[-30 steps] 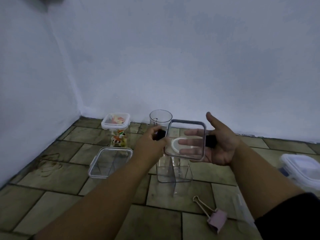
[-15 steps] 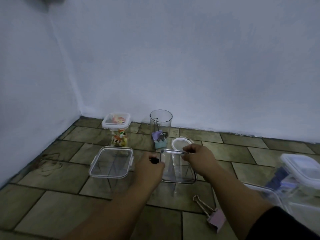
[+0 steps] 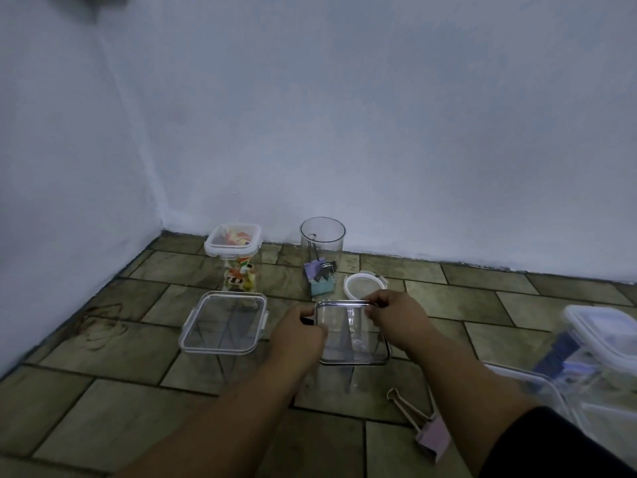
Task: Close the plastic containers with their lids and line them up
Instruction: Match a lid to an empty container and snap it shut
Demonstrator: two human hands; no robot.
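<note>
Both hands on the square lid (image 3: 351,331): left hand (image 3: 299,334) pinching its left edge by the dark clip, right hand (image 3: 396,313) gripping the far right corner; lid sits on top of the clear square container (image 3: 339,372) on the floor, looks roughly seated but clips likely not latched yet; risk: uneven pressure pops one corner up, or a push from one side tips the tall empty container; to the left, another clear container (image 3: 223,324) already lidded; behind, the small container with colourful bits (image 3: 233,257) is closed; round jar (image 3: 322,251) with binder clips is open, its round lid (image 3: 362,286) lying just beside it, touching nothing I can confirm; loose pink binder clip (image 3: 425,431) near the right forearm could get knocked.
</note>
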